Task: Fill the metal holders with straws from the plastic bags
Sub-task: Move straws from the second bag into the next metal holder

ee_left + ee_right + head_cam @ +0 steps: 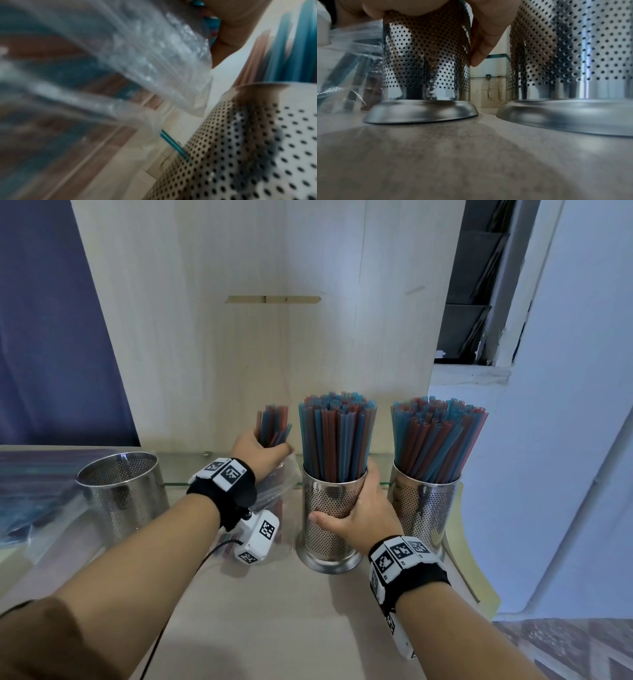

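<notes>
Gripping a bundle of straws [272, 424] rising from the bag [274, 491], left hand [257, 451] fingers are clamped mid-length; light, slippery straws need bunching. Right hand [356, 508] is clasping the middle holder [329, 529].

A blurred clear plastic bag [120, 65] of red and blue straws fills the left; a bare fingertip [228, 37] presses its upper right edge. At right stands a perforated metal holder [257, 142], red and blue straws [291, 54] rising from it
</notes>
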